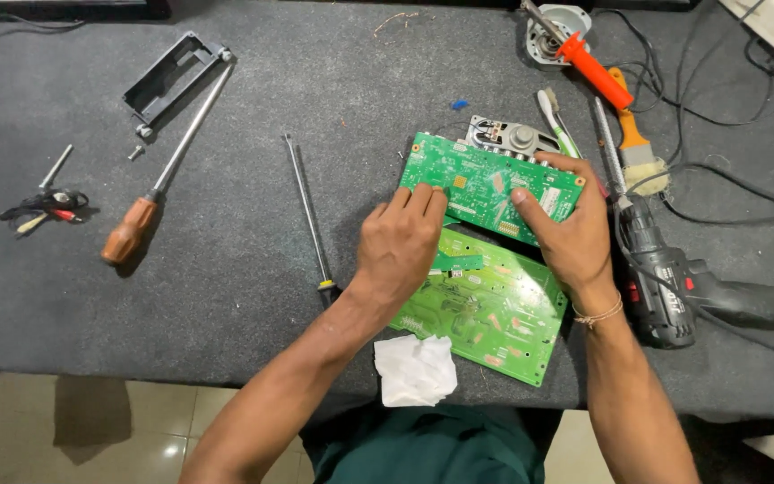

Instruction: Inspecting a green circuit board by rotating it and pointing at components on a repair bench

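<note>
On the small green circuit board (485,182) that I hold with both hands there is one label: a small white rectangular sticker (551,201), lying near the board's right end, just beside my right hand's (569,229) index finger. Its print is too small to make out. I see no packages, signs or screens anywhere on the grey table (226,269) in front of me.
</note>
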